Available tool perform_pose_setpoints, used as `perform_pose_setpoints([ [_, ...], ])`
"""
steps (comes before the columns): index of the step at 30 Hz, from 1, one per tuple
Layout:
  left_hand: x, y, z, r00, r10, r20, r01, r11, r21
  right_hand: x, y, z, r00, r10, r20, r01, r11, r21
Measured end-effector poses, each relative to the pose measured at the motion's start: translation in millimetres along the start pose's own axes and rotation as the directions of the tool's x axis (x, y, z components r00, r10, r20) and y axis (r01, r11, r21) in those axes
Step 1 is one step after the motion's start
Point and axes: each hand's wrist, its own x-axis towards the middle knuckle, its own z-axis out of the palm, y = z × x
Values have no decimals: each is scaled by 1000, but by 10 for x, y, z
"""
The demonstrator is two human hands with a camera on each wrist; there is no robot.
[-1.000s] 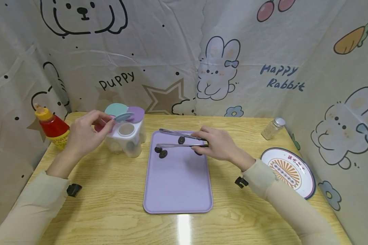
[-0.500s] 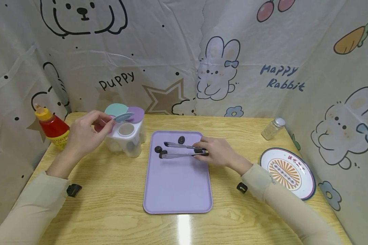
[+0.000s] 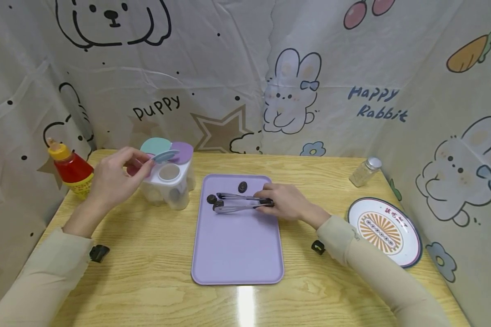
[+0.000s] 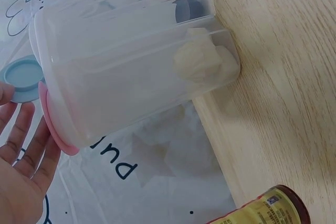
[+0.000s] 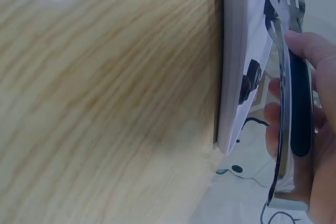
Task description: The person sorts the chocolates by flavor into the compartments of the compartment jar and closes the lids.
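My left hand [image 3: 118, 175] pinches a round blue lid [image 3: 165, 156], tilted up above the uncovered opening of a clear multi-compartment container [image 3: 176, 193]. In the left wrist view, that hand's other fingers lie by a pink lid [image 4: 52, 124]. My right hand [image 3: 284, 201] grips metal tongs [image 3: 237, 208] with black handle panels, low over the far part of a purple tray [image 3: 237, 250]. The tongs' tips are at a dark oval piece [image 3: 217, 205]; whether they squeeze it I cannot tell. Other dark pieces [image 3: 242, 186] lie on the tray, one partly hidden near my right hand.
A red sauce bottle [image 3: 74, 170] with a yellow cap stands far left, behind my left arm. At the right are a glass shaker [image 3: 365, 172] and an oval patterned plate [image 3: 384, 231]. A printed cloth [image 3: 237, 68] borders the table's back and sides.
My right hand has lowered the tongs and brought them nearer the front of the tray, and their arms have drawn closer together around the dark piece. My left hand holds still with the lid.
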Motion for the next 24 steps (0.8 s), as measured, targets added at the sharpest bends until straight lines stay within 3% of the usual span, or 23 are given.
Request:
perform_pose_setpoints([
  [13, -7, 16, 5, 1000, -3, 6, 3, 1000, -1, -47, -43, -17, 998, -66, 14, 66, 998, 3],
  [24, -1, 17, -1, 1000, -1, 1, 1, 1000, -2, 34, -114, -26, 996, -80, 45, 81, 997, -3],
])
